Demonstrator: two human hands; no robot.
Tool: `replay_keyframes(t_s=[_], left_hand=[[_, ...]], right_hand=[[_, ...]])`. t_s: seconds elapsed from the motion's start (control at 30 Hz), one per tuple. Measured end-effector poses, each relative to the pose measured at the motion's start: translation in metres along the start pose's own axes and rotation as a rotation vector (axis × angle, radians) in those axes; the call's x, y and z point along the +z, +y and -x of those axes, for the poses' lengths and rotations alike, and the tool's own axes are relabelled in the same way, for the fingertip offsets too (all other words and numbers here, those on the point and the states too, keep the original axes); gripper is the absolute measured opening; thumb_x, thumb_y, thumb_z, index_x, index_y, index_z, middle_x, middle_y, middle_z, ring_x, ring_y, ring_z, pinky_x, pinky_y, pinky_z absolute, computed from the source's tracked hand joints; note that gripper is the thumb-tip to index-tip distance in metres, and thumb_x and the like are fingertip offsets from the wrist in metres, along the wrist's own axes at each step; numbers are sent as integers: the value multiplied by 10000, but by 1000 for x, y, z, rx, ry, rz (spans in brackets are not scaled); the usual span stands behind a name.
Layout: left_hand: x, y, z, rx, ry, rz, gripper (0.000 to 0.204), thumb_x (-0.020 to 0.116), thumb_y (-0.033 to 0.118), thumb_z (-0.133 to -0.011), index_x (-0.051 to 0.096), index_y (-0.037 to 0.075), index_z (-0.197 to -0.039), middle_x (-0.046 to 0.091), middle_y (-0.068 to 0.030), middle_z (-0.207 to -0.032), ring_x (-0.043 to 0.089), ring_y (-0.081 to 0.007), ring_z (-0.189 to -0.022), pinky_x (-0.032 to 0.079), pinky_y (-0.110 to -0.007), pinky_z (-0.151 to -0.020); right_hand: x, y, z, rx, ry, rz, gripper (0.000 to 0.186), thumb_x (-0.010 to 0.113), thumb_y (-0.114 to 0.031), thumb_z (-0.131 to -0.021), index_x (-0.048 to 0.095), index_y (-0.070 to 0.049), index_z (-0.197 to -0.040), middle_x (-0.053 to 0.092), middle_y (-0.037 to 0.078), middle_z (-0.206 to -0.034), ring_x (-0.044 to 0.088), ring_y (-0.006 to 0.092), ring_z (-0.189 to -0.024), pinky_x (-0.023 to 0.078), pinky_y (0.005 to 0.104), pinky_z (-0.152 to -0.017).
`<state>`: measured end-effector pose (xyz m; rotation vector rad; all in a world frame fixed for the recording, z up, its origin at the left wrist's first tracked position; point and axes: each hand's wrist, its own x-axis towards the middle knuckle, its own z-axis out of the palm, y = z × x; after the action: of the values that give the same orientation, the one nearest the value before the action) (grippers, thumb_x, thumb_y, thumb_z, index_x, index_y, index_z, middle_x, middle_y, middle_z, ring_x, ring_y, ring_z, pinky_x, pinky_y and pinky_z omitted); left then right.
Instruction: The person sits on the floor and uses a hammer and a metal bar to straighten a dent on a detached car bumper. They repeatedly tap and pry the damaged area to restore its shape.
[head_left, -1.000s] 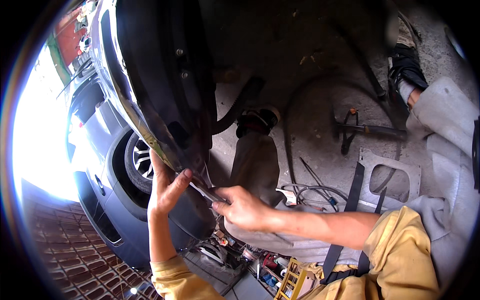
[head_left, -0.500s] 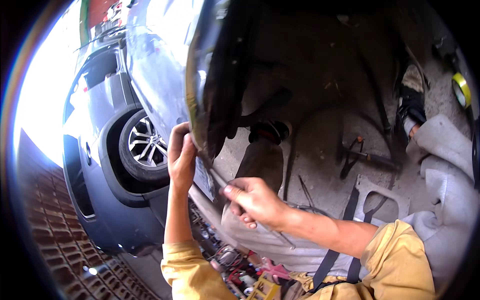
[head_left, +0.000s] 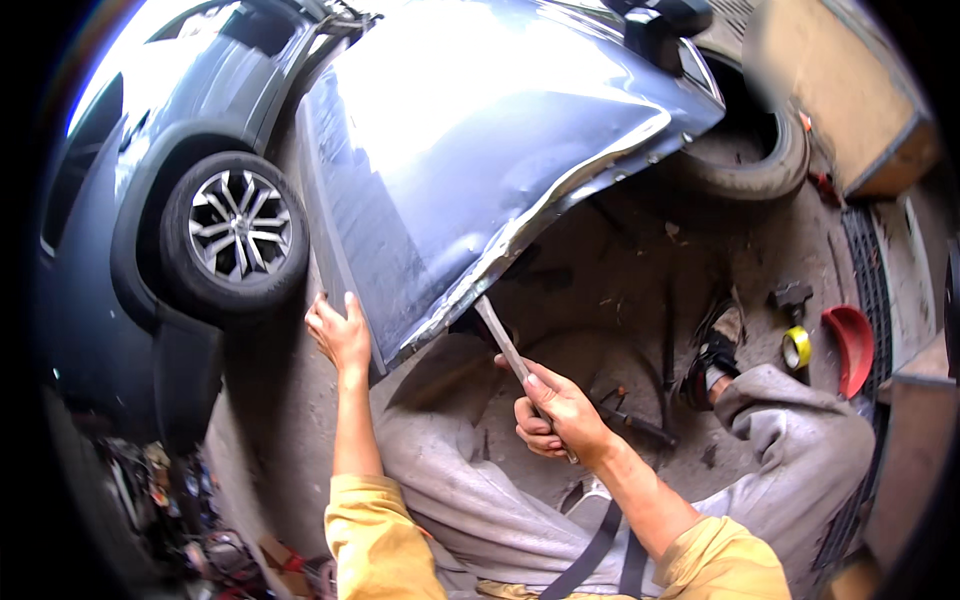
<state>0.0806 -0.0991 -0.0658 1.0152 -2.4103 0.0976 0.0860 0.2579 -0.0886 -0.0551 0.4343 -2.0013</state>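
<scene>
A blue-grey car body panel slants before me, its near right edge bent and crumpled, with bare metal showing. My left hand grips the panel's lower left edge between thumb and fingers. In my right hand is a flat metal bar, fingers wrapped round its lower part. The bar's upper end meets the crumpled edge from below; whether it is hooked behind the lip cannot be made out.
A dark car with an alloy wheel stands close on the left. A hammer, yellow tape roll and red dish lie at right, beyond my legs. Farther off are a tyre and a wooden box.
My view has swung, so the panel's broad outer face now shows. The left hand is lower on the panel's left edge; the right hand and bar have moved away from it.
</scene>
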Motion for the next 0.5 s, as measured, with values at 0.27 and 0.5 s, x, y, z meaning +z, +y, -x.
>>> replay_keyframes(t_s=[0.27, 0.5], left_hand=[[0, -24, -2, -512, -327, 359, 1062, 562, 831, -711, 513, -87, -1241, 585, -323, -1216, 543, -443, -1191, 405, -476, -1019], [-11, -15, 7, -530, -261, 314, 981, 600, 808, -705, 605, -79, -1123, 648, -295, -1103, 604, -442, -1094, 455, -472, -951]], right_hand=[[10, -3, 1, -20, 81, 85, 394, 416, -256, -1052, 424, -119, -1421, 304, -8, -551, 307, 77, -370, 251, 225, -332], [62, 19, -3, -94, 274, -40, 361, 420, -270, -1050, 477, -95, -1360, 297, -22, -569, 277, 69, -372, 256, 222, -320]])
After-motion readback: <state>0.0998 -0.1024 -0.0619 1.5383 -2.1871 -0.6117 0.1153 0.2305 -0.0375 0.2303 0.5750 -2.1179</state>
